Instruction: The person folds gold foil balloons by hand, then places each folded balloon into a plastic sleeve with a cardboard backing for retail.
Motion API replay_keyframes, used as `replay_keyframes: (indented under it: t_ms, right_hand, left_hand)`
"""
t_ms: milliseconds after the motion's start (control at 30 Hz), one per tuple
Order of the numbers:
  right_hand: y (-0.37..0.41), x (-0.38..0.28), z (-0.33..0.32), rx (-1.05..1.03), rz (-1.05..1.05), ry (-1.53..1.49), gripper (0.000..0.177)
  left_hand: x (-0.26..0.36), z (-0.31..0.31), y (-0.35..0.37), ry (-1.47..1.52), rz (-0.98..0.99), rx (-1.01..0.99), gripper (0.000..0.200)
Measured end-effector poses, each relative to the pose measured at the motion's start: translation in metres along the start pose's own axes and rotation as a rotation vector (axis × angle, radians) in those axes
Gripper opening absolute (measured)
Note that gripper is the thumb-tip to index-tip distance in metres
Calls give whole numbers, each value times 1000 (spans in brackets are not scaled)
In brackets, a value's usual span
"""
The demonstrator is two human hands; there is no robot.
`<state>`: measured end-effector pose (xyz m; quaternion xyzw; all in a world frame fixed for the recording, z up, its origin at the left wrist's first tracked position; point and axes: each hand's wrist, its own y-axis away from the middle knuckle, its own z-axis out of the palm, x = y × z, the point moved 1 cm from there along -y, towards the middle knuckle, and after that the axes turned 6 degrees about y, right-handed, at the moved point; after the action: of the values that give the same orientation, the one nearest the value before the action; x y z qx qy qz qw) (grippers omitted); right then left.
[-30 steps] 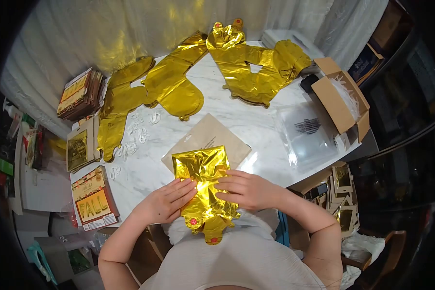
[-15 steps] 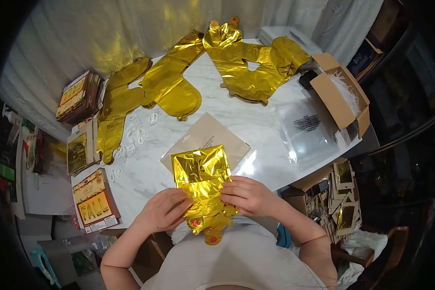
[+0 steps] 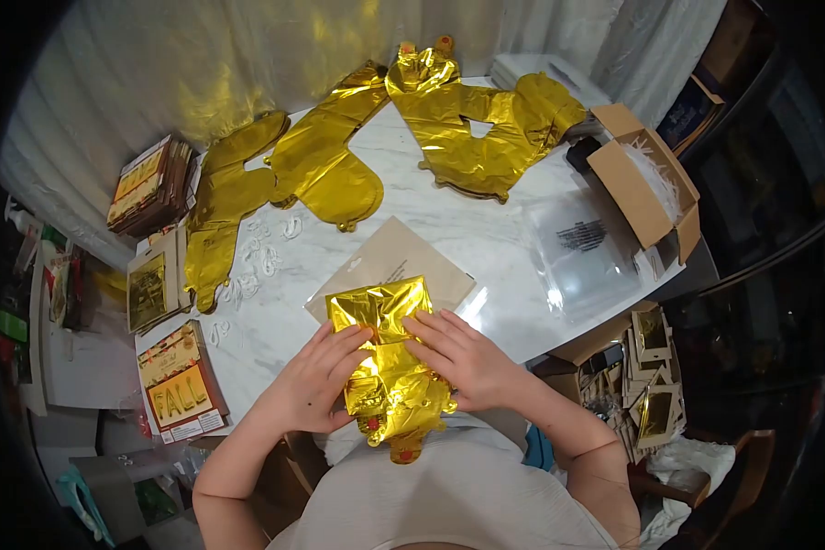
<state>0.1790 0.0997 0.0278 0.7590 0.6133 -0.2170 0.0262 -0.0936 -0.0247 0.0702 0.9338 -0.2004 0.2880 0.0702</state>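
A gold foil balloon [image 3: 390, 367], folded into a packet, lies at the table's front edge in front of my body. Its upper part is a neat square; the loose lower end, with red-marked tabs, hangs toward my shirt. My left hand [image 3: 321, 376] rests on the packet's left side, fingers stretched flat over the foil. From the right, my right hand [image 3: 458, 357] lies on it in the same way, fingers extended. Beneath the packet is a flat card in a clear sleeve [image 3: 394, 247], its lower part hidden.
More gold foil balloons [image 3: 325, 174] spread across the back of the marble-patterned table. White string coils [image 3: 247, 270] lie left of centre. "FALL" packages [image 3: 179, 385] sit at left. Clear bags [image 3: 582, 247] and an open cardboard box [image 3: 646, 183] are at right; a box of packed cards [image 3: 651, 376] stands below.
Both hands have moved up the foil from its lower sides, and the fingers now lie flatter across the folded square.
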Motion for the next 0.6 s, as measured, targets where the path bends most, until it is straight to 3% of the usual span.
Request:
replay_keyframes:
  t_ms: [167, 600]
  right_hand:
    - [-2, 0, 1, -35, -21, 9, 88]
    - [-4, 0, -1, -70, 0, 6, 87]
  left_hand:
    - [4, -5, -11, -158, 35, -101, 86]
    - [5, -16, -22, -93, 37, -101, 87]
